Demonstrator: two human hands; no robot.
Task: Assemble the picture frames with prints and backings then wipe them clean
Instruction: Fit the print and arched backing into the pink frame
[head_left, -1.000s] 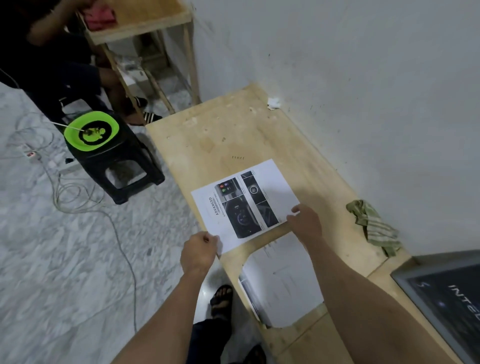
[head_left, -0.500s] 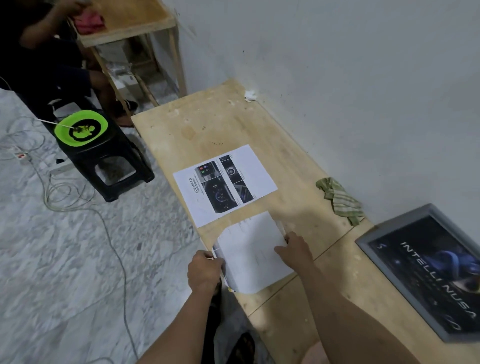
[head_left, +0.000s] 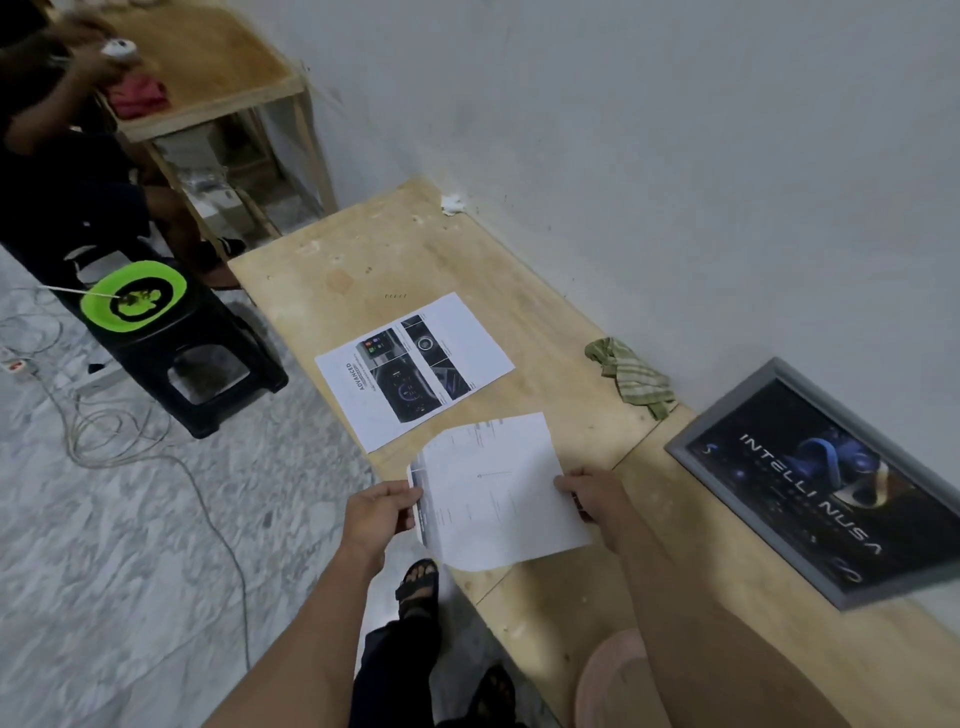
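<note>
Both my hands hold a thin stack of white prints (head_left: 496, 488) above the near edge of the plywood table (head_left: 561, 332). My left hand (head_left: 382, 517) pinches its left edge and my right hand (head_left: 592, 491) grips its right edge. The blank back of the top sheet faces me. Another print (head_left: 413, 369) with car dashboard photos lies flat on the table just beyond. At the right, a grey picture frame (head_left: 826, 483) with a dark blue poster leans against the wall. A crumpled green striped cloth (head_left: 631, 376) lies by the wall between them.
A black stool (head_left: 202, 364) carrying a green plate (head_left: 134, 296) stands on the marble floor at the left, with cables (head_left: 130, 436) trailing around it. A seated person (head_left: 62, 156) is at a second wooden table (head_left: 208, 67) at the back left. My sandalled foot (head_left: 418, 584) is below the table edge.
The printed sheet was set down on the table and let go. Both hands then took hold of the remaining stack and lifted it towards me. The view swung right, bringing the framed poster in.
</note>
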